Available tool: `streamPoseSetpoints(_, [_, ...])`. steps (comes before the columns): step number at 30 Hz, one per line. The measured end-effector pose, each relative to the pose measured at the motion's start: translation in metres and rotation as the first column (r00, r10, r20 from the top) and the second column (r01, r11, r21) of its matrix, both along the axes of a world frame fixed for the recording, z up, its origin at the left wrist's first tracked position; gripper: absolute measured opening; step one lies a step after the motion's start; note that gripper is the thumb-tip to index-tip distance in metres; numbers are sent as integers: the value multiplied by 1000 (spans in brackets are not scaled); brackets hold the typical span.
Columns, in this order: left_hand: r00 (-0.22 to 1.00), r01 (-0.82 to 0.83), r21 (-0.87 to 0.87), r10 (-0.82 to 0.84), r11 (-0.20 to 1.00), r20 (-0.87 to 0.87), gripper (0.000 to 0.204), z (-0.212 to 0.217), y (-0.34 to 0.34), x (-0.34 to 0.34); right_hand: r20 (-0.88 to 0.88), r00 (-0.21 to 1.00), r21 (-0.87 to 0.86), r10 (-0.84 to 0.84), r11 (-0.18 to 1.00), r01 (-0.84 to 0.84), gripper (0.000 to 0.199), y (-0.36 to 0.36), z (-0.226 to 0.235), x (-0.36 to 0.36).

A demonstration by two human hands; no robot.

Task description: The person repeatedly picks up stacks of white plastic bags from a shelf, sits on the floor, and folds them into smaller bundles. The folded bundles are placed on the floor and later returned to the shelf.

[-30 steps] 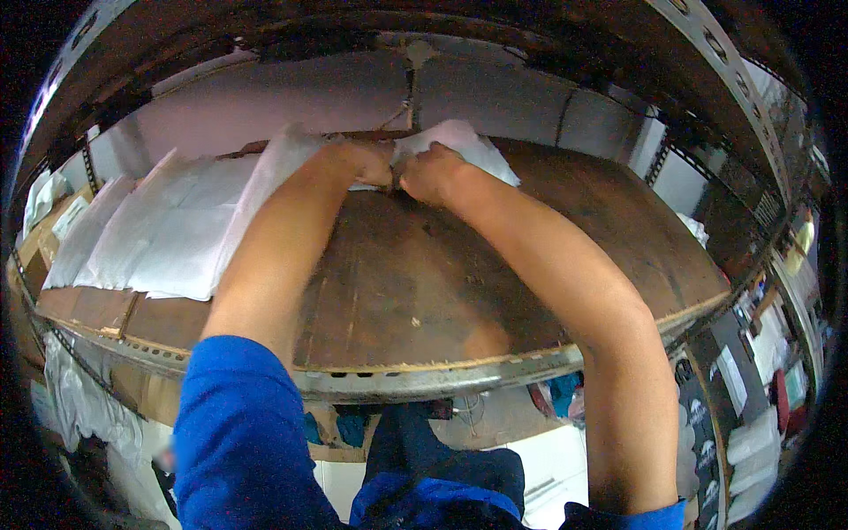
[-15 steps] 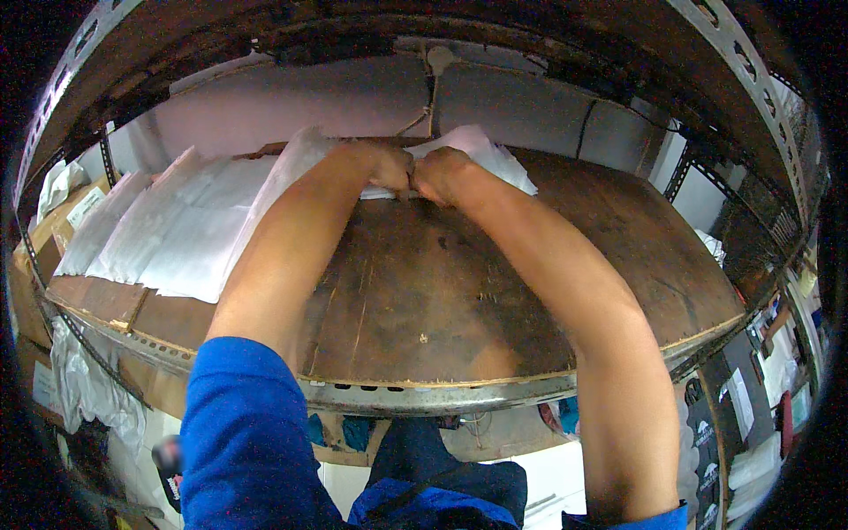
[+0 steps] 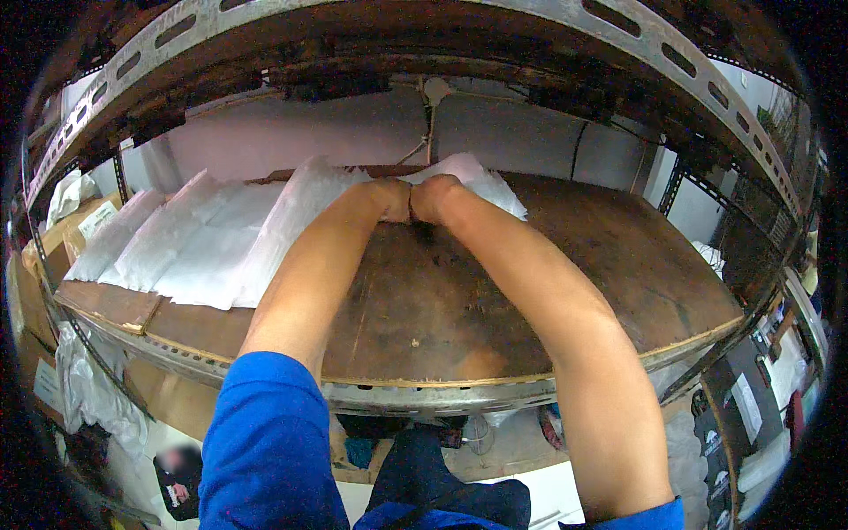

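Observation:
Both my arms reach deep onto a worn wooden shelf board (image 3: 609, 274). My left hand (image 3: 389, 200) and my right hand (image 3: 435, 196) meet at the back of the board, fingers closed on a white plastic packet (image 3: 481, 181) that lies there. The packet shows past my right hand, toward the rear wall. My fingertips are hidden behind the knuckles. A long white packet (image 3: 296, 221) lies just left of my left forearm.
Several flat white packets (image 3: 190, 247) lie side by side on the left part of the shelf. A perforated metal rail (image 3: 424, 397) edges the board in front, another rail (image 3: 495, 13) runs overhead. Cardboard boxes (image 3: 79, 225) stand at far left. Bags and boxes sit on the floor below.
My hands stay together on the packet at the back of the shelf. The view has shifted slightly, so the shelf sits lower and closer in the picture.

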State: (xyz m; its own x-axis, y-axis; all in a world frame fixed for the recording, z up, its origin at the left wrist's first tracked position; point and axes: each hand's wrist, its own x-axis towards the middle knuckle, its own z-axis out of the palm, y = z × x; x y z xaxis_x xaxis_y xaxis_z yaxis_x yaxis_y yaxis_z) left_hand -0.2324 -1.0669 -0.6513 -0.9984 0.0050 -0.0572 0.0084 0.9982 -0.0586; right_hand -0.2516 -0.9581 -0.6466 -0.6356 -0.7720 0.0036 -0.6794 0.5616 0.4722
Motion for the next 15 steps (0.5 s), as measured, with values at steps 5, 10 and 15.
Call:
streamPoseSetpoints(5, [996, 41, 48, -37, 998, -82, 37, -5, -16, 6, 12, 996, 46, 90, 995, -90, 33, 0, 0, -2])
streamPoseSetpoints(10, [989, 146, 41, -145, 988, -34, 46, -23, -31, -36, -271, 880, 79, 390, 920, -384, 19, 13, -27, -36])
streamPoseSetpoints(15, [992, 110, -5, -111, 994, -62, 51, -22, -30, -25, -259, 894, -7, 366, 925, -381, 16, 16, -31, -33])
